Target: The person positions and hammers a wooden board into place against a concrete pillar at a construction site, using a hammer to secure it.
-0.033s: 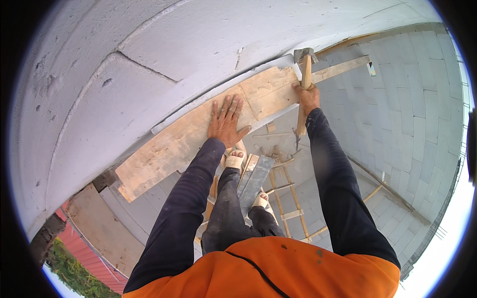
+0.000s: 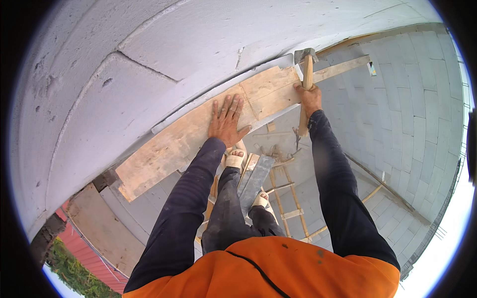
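My left hand (image 2: 227, 122) lies flat with spread fingers on a wide wooden board (image 2: 166, 149). The board runs slantwise along the foot of a pale block wall (image 2: 124, 89). In my right hand (image 2: 311, 100) is a hammer (image 2: 308, 72), gripped round its wooden handle with the metal head up. That head is close to the wall, just beyond the board's right end. My right thumb is beside the board's edge. A narrow wooden strip (image 2: 343, 68) sticks out to the right behind the hammer.
My feet stand high up, next to a dark plank (image 2: 255, 181). Below are a wooden ladder (image 2: 293, 214) and scattered wood scraps (image 2: 276, 154). Another block wall (image 2: 407, 109) rises at the right. Red metal sheeting (image 2: 92, 256) and greenery show at lower left.
My right hand and the hammer have shifted very slightly to the right. The left hand and the board stay as they were.
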A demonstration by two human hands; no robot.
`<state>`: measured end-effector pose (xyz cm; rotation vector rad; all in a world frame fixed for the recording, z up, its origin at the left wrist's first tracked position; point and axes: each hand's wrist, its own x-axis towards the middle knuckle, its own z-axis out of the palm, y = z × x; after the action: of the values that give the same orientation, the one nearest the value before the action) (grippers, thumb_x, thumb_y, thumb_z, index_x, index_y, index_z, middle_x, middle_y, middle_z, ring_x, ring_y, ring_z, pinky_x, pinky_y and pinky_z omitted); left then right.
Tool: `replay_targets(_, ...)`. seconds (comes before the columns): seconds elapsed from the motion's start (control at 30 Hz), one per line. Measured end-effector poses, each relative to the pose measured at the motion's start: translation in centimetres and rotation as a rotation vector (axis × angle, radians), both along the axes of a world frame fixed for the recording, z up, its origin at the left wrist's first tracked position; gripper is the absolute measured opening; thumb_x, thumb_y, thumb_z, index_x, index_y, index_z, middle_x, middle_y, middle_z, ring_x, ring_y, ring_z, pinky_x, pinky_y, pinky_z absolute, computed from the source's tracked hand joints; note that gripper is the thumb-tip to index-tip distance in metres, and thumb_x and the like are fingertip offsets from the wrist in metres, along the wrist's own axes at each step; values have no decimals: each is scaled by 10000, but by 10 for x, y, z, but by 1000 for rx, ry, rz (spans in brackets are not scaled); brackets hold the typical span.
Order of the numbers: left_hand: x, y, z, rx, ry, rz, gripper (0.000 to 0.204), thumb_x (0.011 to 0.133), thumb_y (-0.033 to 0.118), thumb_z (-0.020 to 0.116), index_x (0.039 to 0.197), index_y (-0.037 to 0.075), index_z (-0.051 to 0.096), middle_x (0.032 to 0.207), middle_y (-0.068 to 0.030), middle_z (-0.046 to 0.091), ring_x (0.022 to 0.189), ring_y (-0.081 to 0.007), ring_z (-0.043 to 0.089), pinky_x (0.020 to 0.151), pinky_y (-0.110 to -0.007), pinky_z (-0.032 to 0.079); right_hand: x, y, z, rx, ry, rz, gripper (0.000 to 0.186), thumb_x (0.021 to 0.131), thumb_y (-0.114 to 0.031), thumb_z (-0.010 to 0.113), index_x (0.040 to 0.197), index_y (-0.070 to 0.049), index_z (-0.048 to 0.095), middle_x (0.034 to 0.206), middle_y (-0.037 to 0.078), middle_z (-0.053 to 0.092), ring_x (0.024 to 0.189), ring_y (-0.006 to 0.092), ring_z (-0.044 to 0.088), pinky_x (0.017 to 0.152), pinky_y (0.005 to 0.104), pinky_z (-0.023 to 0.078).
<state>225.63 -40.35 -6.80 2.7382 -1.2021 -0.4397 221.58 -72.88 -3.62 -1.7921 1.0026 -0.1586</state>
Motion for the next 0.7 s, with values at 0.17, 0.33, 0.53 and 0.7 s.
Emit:
replay_targets(0.17,-4,5,3,51,10,64,1036,969,702,531,1723,125,116,1802,-67,75,1658,-283,20,1326,-585,-43,-67,94,84,-300,90,-205,416,883,-273,774,1133,50,694,1013,213,743,925,337,715,875,442,540)
replay_targets(0.33,-4,-4,-3,-18,5,117,1071,959,653,589,1725,124,60,1803,-77,58,1658,-296,-26,1314,-611,-62,-189,101,114,-148,-39,-432,349,921,-219,785,1122,43,671,993,126,717,899,217,681,840,383,554)
replay_targets(0.53,-14,-20,46,-308,380,12,938,1015,614,574,1705,92,211,1735,-143,291,1640,-337,140,1328,-554,32,-286,77,138,252,-237,-709,230,964,-181,780,1075,-13,667,910,17,663,786,125,621,719,289,499)
replay_targets(0.7,-126,-75,195,-607,1394,-239,1141,901,624,770,1705,72,177,1680,-223,374,1601,-389,262,1287,-540,274,-362,92,151,583,-374,-805,373,952,-221,797,1175,29,634,1011,97,711,860,187,703,764,343,589)
